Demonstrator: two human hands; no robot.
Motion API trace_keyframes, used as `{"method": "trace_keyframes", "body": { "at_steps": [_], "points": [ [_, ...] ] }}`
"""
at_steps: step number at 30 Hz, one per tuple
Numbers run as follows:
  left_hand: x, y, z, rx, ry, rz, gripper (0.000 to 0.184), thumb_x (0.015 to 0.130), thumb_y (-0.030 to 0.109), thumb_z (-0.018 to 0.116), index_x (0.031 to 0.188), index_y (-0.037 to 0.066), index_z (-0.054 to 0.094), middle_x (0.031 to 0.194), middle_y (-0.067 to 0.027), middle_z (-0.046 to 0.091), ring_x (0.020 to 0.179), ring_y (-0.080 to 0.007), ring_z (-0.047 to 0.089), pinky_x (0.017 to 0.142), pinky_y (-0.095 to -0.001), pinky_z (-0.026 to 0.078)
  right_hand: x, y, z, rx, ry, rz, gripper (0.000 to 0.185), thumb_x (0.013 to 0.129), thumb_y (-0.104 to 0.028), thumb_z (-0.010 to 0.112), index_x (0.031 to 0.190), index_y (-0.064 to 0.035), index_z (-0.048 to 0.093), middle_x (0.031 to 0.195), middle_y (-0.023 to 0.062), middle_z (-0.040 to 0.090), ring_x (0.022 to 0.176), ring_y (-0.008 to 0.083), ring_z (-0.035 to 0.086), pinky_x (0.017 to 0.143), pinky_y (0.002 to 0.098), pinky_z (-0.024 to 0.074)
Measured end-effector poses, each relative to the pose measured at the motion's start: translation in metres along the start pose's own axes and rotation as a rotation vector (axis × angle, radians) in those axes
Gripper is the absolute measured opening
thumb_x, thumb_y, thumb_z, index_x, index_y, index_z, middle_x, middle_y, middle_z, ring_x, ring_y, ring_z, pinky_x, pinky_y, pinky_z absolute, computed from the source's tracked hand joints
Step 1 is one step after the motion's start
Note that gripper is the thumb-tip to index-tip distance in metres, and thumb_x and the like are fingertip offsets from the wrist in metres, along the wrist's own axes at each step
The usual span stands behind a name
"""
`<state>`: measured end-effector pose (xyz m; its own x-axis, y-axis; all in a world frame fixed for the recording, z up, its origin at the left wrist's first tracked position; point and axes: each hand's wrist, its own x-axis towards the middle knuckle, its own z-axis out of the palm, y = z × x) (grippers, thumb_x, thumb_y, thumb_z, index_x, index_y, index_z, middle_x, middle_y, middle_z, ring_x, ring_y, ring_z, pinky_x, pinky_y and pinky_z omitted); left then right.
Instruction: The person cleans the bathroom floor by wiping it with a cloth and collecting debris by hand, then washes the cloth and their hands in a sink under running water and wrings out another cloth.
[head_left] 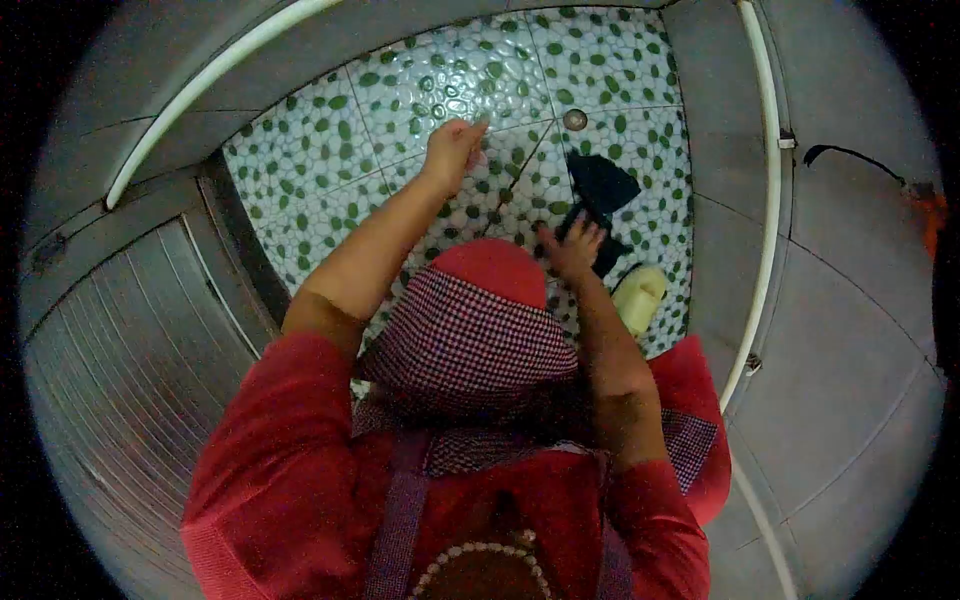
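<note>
My left hand (456,155) is held out over the pebble-patterned tile floor (420,100), its fingers closed in a pinch. Whatever is between the fingertips, if anything, is too small to name. On the right, my right hand (574,250) lies over a dark cloth (603,185), with its fingers apart and touching the cloth's lower part. The cloth is crumpled on the floor, and my hand covers some of it. A pale yellow-green slipper (640,300) is just below and to the right of that hand.
A round floor drain (575,120) sits above the cloth. White pipes (768,200) run along the grey walls on both sides. A ribbed grey door panel (150,370) stands at left. A dark curved cord (850,155) hangs at the right wall. My checked apron (470,340) covers my knee.
</note>
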<state>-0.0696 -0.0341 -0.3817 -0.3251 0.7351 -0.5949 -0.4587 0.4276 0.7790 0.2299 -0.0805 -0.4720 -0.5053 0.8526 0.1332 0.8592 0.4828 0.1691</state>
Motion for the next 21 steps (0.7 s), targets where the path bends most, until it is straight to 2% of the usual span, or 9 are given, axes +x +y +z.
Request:
{"method": "trace_keyframes", "body": {
  "at_steps": [1,4,7,8,13,15,18,20,21],
  "points": [
    [0.003,0.003,0.006,-0.105,-0.025,-0.034,0.029,0.08,0.024,0.063,0.065,0.01,0.043,0.054,-0.0001,0.042,0.042,-0.01,0.035,0.038,-0.0235,0.028,0.015,-0.019,-0.023,0.239,-0.178,0.132,0.065,0.082,-0.053,0.044,0.13,-0.0117,0.037,0.121,0.0265,0.041,0.113,0.046,0.035,0.083,0.0603,0.0328],
    [0.002,0.038,0.032,-0.4,-0.111,-0.105,0.033,0.08,0.024,0.063,0.064,0.012,0.038,0.055,0.001,0.04,0.045,-0.0097,0.033,0.039,-0.0237,0.024,0.057,-0.037,-0.047,0.35,-0.516,0.014,0.075,0.078,-0.055,0.051,0.135,-0.0123,0.027,0.14,0.0182,0.014,0.126,0.0387,0.014,0.093,0.0583,0.021],
    [-0.015,0.069,0.04,-0.517,-0.183,-0.215,0.031,0.08,0.023,0.063,0.065,0.012,0.038,0.058,0.0008,0.042,0.049,-0.0099,0.036,0.042,-0.023,0.027,0.086,-0.032,-0.021,0.334,-0.215,-0.004,0.066,0.079,-0.047,0.055,0.132,-0.0174,0.031,0.135,0.0168,0.025,0.117,0.038,0.026,0.088,0.0579,0.0267],
    [-0.027,0.085,0.036,-0.491,-0.267,-0.215,0.029,0.08,0.023,0.063,0.067,0.013,0.039,0.06,0.0005,0.043,0.053,-0.0099,0.038,0.045,-0.0218,0.029,0.107,-0.025,-0.025,0.426,-0.31,0.06,0.064,0.08,-0.046,0.054,0.133,-0.0216,0.03,0.134,0.0159,0.027,0.116,0.039,0.028,0.087,0.0581,0.0283],
    [-0.075,0.151,0.033,-0.465,-0.255,-0.192,0.018,0.084,0.022,0.057,0.075,0.012,0.046,0.058,0.0018,0.045,0.052,-0.0079,0.042,0.044,-0.021,0.034,0.201,0.026,0.007,0.332,-0.34,0.227,0.071,0.078,-0.05,0.054,0.136,-0.0218,0.024,0.136,0.0167,0.027,0.117,0.0407,0.031,0.088,0.0537,0.035],
    [-0.096,0.165,0.036,-0.492,-0.289,-0.15,0.016,0.085,0.019,0.056,0.077,0.009,0.047,0.064,-0.0002,0.047,0.058,-0.0093,0.045,0.048,-0.0209,0.037,0.248,0.051,0.002,0.412,-0.402,0.497,0.071,0.078,-0.052,0.053,0.136,-0.022,0.025,0.137,0.0177,0.024,0.118,0.0405,0.03,0.091,0.0528,0.0346],
    [-0.136,0.184,0.055,-0.521,-0.226,-0.121,0.017,0.084,0.017,0.057,0.074,0.008,0.045,0.065,-0.0002,0.047,0.058,-0.0095,0.045,0.049,-0.0218,0.038,0.26,0.065,0.01,0.391,-0.358,0.514,0.068,0.078,-0.052,0.052,0.135,-0.0206,0.029,0.136,0.0185,0.024,0.117,0.0403,0.031,0.091,0.0523,0.0346],
    [-0.157,0.184,0.074,-0.568,-0.191,-0.105,0.016,0.085,0.017,0.056,0.076,0.008,0.047,0.066,-0.0003,0.047,0.059,-0.0095,0.045,0.049,-0.0217,0.038,0.225,0.055,0.0,0.248,-0.248,0.26,0.064,0.081,-0.035,0.056,0.135,-0.014,0.028,0.134,0.0231,0.024,0.113,0.0406,0.033,0.086,0.0504,0.0377],
    [-0.165,0.184,0.084,-0.61,-0.161,-0.139,0.014,0.086,0.017,0.055,0.077,0.008,0.049,0.066,-0.0003,0.048,0.06,-0.0097,0.046,0.05,-0.0217,0.038,0.209,0.049,-0.022,0.277,-0.234,0.138,0.057,0.081,-0.03,0.056,0.131,-0.0119,0.035,0.128,0.0245,0.032,0.11,0.0411,0.036,0.081,0.0501,0.0403]
  ]
}}
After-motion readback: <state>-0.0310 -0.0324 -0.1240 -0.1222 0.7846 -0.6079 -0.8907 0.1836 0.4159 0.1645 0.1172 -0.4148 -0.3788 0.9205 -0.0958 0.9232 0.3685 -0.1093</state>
